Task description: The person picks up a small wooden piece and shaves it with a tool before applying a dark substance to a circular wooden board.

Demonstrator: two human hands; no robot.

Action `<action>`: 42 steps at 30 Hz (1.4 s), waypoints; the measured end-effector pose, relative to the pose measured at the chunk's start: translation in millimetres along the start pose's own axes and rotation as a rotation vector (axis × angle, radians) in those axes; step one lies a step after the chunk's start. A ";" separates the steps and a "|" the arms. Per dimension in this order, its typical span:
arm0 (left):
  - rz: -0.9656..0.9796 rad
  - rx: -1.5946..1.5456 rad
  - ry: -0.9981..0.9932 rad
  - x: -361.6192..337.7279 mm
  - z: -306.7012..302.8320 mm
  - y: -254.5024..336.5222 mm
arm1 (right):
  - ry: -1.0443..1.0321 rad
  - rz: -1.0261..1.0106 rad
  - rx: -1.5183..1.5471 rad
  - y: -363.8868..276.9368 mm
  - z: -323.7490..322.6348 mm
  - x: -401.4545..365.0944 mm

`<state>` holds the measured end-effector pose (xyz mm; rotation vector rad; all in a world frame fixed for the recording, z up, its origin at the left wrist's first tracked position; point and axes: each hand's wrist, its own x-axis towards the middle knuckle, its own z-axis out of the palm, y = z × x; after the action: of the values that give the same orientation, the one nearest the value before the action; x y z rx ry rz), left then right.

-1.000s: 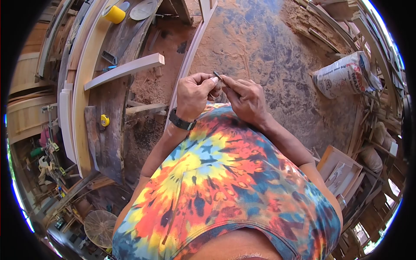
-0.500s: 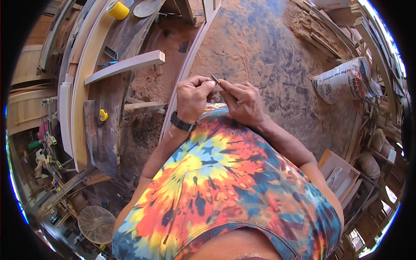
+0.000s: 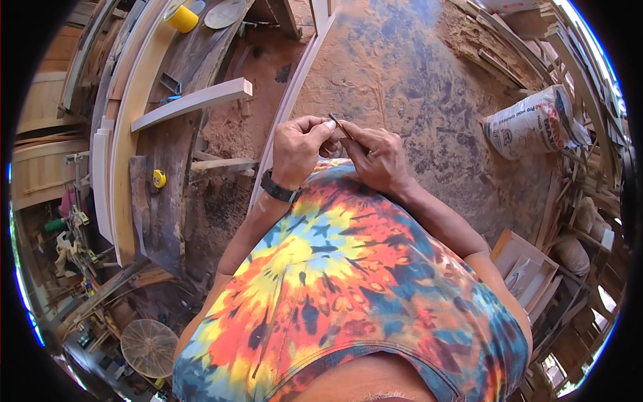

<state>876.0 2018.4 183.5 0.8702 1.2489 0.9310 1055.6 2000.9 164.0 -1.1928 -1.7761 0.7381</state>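
Observation:
A small, thin dark stick-like piece (image 3: 339, 124) is held between my two hands, just in front of the tie-dye shirt (image 3: 321, 261). My left hand (image 3: 298, 149), with a dark watch on its wrist, pinches at its far end with thumb and index finger. From the other side my right hand (image 3: 377, 155) grips the same piece, its fingers curled round the near end. Exactly what the piece is cannot be made out.
On the left a workbench (image 3: 164, 221) bears long pale boards (image 3: 144, 87), a yellow tape measure (image 3: 159, 178) and a yellow cup (image 3: 181, 18). At the right a printed sack (image 3: 526, 127) lies on the dusty floor (image 3: 429, 87), near a wooden box (image 3: 526, 271).
The dark piece has turned slightly in my fingers and now looks thinner. Both hands have barely moved.

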 end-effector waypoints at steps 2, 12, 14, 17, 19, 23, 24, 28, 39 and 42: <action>0.006 0.006 -0.007 -0.2 1.6 1.8 | 0.006 -0.004 -0.013 2.8 0.2 -0.7; 0.062 -0.028 0.014 -0.5 4.7 -8.1 | 0.008 -0.102 -0.115 4.1 -0.1 -4.3; 0.058 -0.033 0.031 -1.1 7.0 -8.6 | 0.005 -0.114 -0.136 5.3 1.3 -5.9; 0.070 -0.024 0.054 -1.5 7.5 -13.5 | 0.004 -0.123 -0.151 8.6 4.3 -7.5; 0.085 -0.032 0.073 -2.7 7.7 -15.9 | 0.004 -0.124 -0.146 7.3 5.2 -8.3; 0.098 -0.039 0.087 -2.5 6.7 -19.6 | 0.000 -0.053 -0.095 4.8 5.2 -7.9; 0.098 -0.033 0.089 -3.0 6.8 -18.7 | -0.001 -0.024 -0.063 5.0 5.4 -8.0; 0.088 -0.069 0.052 -1.1 3.0 -21.2 | -0.024 0.096 0.051 -1.1 3.2 -7.7; 0.053 -0.054 0.027 -3.9 6.2 -17.4 | -0.013 0.065 0.028 2.4 -0.1 -10.1; 0.042 -0.043 0.040 -7.0 9.7 -17.4 | 0.015 -0.014 -0.050 3.8 -2.6 -11.7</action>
<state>886.8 2005.0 171.3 0.8506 1.2446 1.0097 1061.6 1991.5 158.2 -1.2141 -1.7984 0.6786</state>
